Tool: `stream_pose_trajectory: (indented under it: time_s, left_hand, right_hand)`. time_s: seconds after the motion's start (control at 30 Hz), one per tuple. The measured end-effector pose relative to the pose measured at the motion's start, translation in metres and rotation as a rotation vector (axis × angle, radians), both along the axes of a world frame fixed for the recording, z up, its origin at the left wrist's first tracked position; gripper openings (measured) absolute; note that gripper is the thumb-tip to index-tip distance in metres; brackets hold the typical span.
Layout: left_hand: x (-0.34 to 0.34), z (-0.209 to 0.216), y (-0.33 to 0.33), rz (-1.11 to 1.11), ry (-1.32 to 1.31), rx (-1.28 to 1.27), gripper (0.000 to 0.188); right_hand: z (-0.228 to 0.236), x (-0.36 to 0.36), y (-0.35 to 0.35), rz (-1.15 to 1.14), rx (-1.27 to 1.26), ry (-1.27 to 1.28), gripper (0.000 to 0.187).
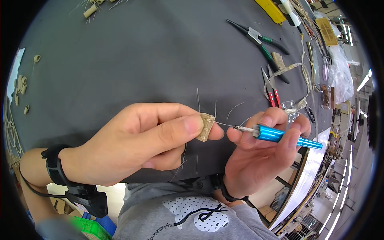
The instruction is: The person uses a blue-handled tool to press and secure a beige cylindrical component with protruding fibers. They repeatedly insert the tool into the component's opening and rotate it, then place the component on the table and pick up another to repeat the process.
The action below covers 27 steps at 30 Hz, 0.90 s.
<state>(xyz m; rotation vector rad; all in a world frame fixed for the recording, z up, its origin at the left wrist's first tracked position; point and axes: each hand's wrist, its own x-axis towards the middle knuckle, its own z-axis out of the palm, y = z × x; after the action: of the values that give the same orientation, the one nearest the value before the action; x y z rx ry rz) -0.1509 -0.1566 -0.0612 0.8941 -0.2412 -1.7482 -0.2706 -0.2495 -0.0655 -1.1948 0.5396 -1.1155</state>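
Observation:
Between thumb and fingers, my left hand [132, 138] pinches a small beige tubular piece [207, 129] with ridges and fine threads or hairs sticking out of it. My right hand [260, 156] is closed around a needle tool with a shiny blue metal handle [274, 134]. Its thin tip points left and reaches to the right edge of the beige piece; whether it has entered the piece is too fine to tell. Loose fine strands lie on the dark grey table [120, 60] around both hands.
Green-handled long-nose pliers [256, 38] and red-handled scissors [274, 96] lie to the right, beside a beige cord loop [306, 76]. Farther right sits a clear plastic bag [342, 76]. Several beige tubular pieces [24, 85] rest at the left edge, others [90, 11] at the far left.

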Motion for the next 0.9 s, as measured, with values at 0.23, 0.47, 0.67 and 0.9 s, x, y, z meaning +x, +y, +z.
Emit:
stream_pose_trajectory:
  time_s: [0.23, 0.47, 0.67, 0.9]
  left_hand:
    - [0.000, -0.001, 0.001, -0.008, 0.005, -0.002, 0.030]
    - [-0.001, -0.002, 0.001, 0.001, -0.003, 0.010, 0.031]
    - [-0.002, -0.001, 0.000, 0.010, 0.000, 0.032, 0.031]
    - [-0.002, -0.002, 0.000, 0.022, 0.006, 0.040, 0.031]
  right_hand:
    - [-0.004, -0.001, 0.002, -0.034, -0.119, 0.026, 0.022]
    - [-0.018, -0.004, -0.001, -0.105, -0.430, 0.051, 0.028]
    - [-0.020, -0.009, -0.007, -0.023, -0.567, 0.039, 0.027]
    - [-0.018, -0.007, -0.004, -0.036, -0.630, 0.082, 0.025]
